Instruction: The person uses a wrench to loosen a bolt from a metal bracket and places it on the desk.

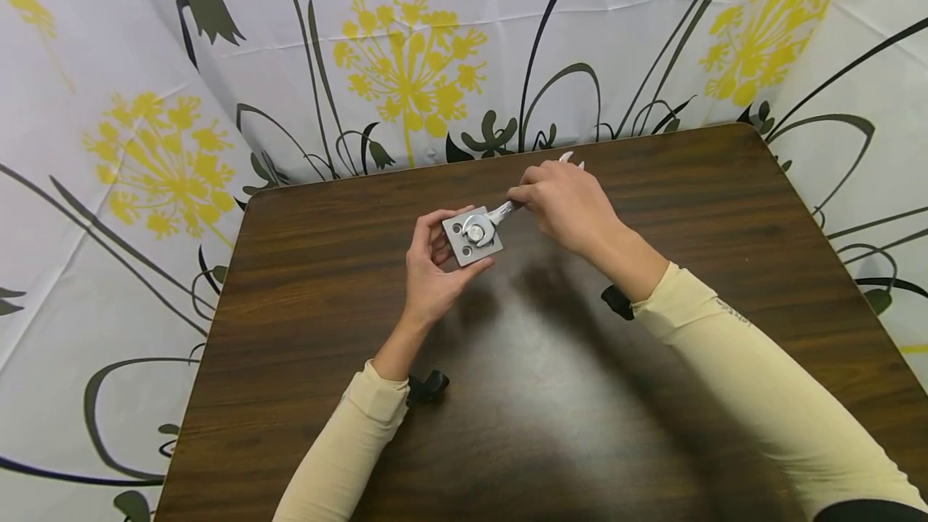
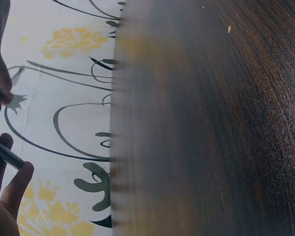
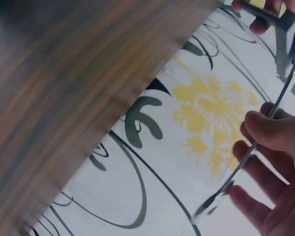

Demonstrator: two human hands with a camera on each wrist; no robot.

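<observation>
My left hand (image 1: 431, 279) grips a square grey metal plate (image 1: 491, 248) by its edges, above the table. A bolt head (image 1: 474, 234) stands near the middle of the plate's face, with small holes around it. In the left wrist view, a threaded bolt shank (image 2: 9, 153) sticks out close to the left fingertips. My right hand (image 1: 569, 204) holds a silver wrench (image 1: 502, 213) by its handle. One end of the wrench sits around the bolt head; its other forked end shows past the right hand. The right wrist view shows the wrench edge-on, with fingers curled about it.
Below the hands lies a dark wood-grain table (image 1: 326, 280). A white curtain (image 1: 290, 71) with yellow and green flower prints hangs along the back and sides. Black wrist mounts (image 1: 429, 387) show at both cuffs.
</observation>
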